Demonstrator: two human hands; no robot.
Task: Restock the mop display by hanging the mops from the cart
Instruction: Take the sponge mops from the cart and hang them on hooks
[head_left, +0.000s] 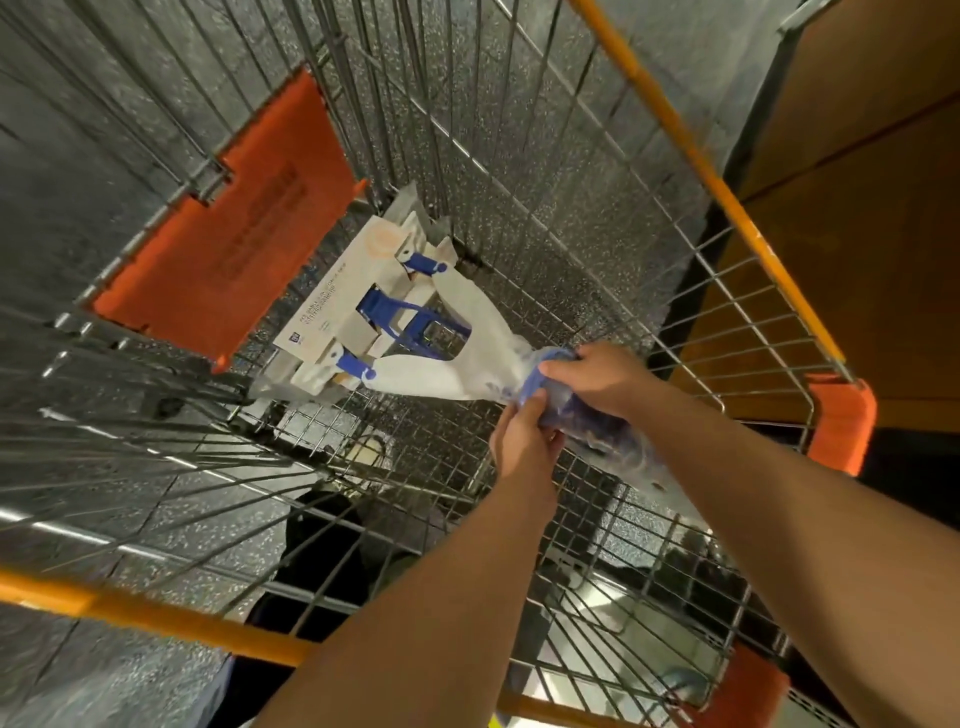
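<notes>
Both of our hands are down inside the shopping cart (613, 244), closed on the same packaged mop (415, 338). Our right hand (597, 376) comes in from the right and wraps over the top of the plastic-wrapped blue handle end (587, 428), fingers curled round it. Our left hand (524, 431) reaches up from below and grips the same wrapped end from the near side, its thumb and fingertips pinching the blue part right beside the right hand; the two hands touch or nearly touch.

We see the mop lying along the wire floor of the basket, its flat head pointing away from us towards the far corner. That head has white plates, blue clips and a blue frame, and a white printed cardboard sleeve (332, 301) is wrapped across it; the print is too small for us to read. White cloth (441, 374) narrows from the head back to where we hold it.

An orange plastic panel (228, 218) hangs on the wire wall to the left of the mop head. Orange rails (696, 156) cap the cart's edges, with an orange corner bumper (841, 421) on the right. Brown cardboard (872, 156) stands beyond the right side. Speckled grey floor (62, 670) shows through the wires.
</notes>
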